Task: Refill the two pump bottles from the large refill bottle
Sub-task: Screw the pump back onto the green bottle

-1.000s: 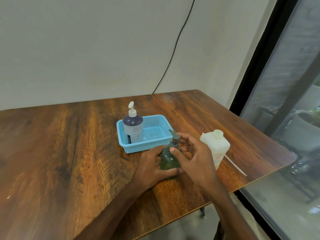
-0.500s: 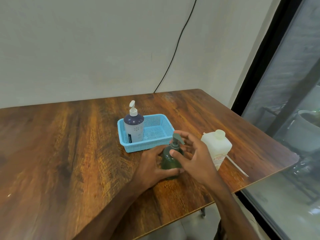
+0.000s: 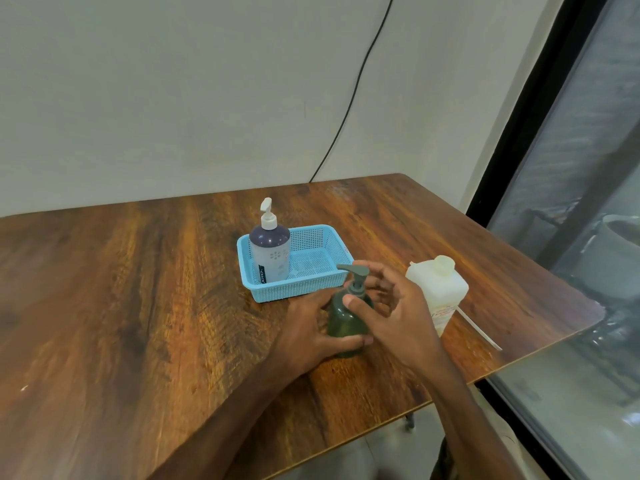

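The right thumb (image 3: 350, 301) presses on the front of the collar under the pump head (image 3: 354, 270) while that hand's fingers (image 3: 375, 284) curl round behind it, so the right hand (image 3: 398, 308) pinches the neck of the green pump bottle (image 3: 346, 322); the left hand (image 3: 311, 327) wraps the bottle's body, thumb across the front low down, and holds it on the table (image 3: 138, 306); a second ago the nozzle pointed up and away, half a second ago toward the right, and now it points left, toward the blue basket (image 3: 287, 296), while the body has stayed in the same spot; that swing reads as the pump being unscrewed, so I judge the task to be at its opening step, with the cap not yet off and no pouring begun; the bottle stands upright, long axis vertical, just in front of the basket's near right corner and near the table's front edge; the purple pump bottle (image 3: 272, 251) stands upright in the basket's left end, its white nozzle aimed up and slightly right, pump in place, untouched; the refill bottle (image 3: 440, 292) stands upright just right of the right hand, its pale cap on, so it too must be opened before any liquid moves; a thin white tube (image 3: 479, 328) lies flat on the table beyond it, running toward the front right edge.
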`<state>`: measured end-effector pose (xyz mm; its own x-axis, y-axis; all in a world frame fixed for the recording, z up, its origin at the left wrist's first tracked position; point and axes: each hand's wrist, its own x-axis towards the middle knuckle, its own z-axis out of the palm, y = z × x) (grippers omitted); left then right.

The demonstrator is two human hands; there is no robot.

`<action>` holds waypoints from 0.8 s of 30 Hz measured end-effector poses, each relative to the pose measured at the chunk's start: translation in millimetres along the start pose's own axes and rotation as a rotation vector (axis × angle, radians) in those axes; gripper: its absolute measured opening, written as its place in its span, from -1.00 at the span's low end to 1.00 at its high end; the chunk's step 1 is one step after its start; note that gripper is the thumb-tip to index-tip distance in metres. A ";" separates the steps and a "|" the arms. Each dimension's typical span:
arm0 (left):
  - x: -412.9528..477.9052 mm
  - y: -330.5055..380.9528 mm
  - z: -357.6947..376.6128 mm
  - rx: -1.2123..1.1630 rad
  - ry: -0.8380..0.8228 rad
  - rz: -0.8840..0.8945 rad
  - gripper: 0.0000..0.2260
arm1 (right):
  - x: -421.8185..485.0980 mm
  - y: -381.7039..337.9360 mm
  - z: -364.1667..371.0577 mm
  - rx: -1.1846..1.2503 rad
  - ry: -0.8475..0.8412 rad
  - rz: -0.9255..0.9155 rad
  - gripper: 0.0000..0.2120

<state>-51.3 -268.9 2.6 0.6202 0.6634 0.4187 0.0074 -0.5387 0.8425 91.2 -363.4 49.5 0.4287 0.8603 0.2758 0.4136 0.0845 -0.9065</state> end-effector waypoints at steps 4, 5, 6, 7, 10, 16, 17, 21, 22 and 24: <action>-0.2 -2.7 0.9 -0.004 -0.002 0.006 -0.38 | -1.8 -0.1 1.2 0.014 0.064 0.003 -0.49; -0.3 -3.4 1.0 -0.012 -0.003 0.001 -0.38 | -2.3 0.0 1.0 0.047 0.032 0.002 -0.49; -0.3 -3.4 0.9 -0.014 -0.007 -0.006 -0.39 | -2.5 0.1 0.4 0.063 0.005 -0.004 -0.49; -0.2 -3.3 0.9 -0.012 -0.012 -0.013 -0.40 | -2.0 0.7 0.2 0.054 0.000 -0.016 -0.51; 0.3 -2.4 1.0 0.000 -0.024 -0.018 -0.40 | -1.6 -0.6 4.9 -0.023 0.102 -0.026 -0.56; -0.2 -0.3 0.4 0.002 -0.025 -0.022 -0.41 | -2.2 -3.8 -0.6 0.047 0.011 -0.024 -0.63; 0.4 0.1 0.6 0.001 -0.027 -0.017 -0.41 | -1.7 -4.6 -4.0 0.022 -0.020 -0.036 -0.64; 0.9 -2.3 2.1 -0.022 -0.043 -0.030 -0.42 | 2.2 -6.2 -5.1 -0.058 0.010 -0.069 -0.64; 0.9 -3.2 2.1 -0.028 -0.047 -0.033 -0.43 | 2.1 -5.7 -1.7 -0.070 0.035 -0.065 -0.63; 0.3 -4.6 1.4 -0.026 -0.054 -0.036 -0.45 | -0.2 -2.5 6.8 -0.117 0.103 -0.052 -0.63</action>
<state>-50.1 -266.9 -1.6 0.6609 0.6531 0.3696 0.0109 -0.5008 0.8655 84.6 -360.4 49.5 0.4820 0.7997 0.3578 0.5253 0.0630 -0.8486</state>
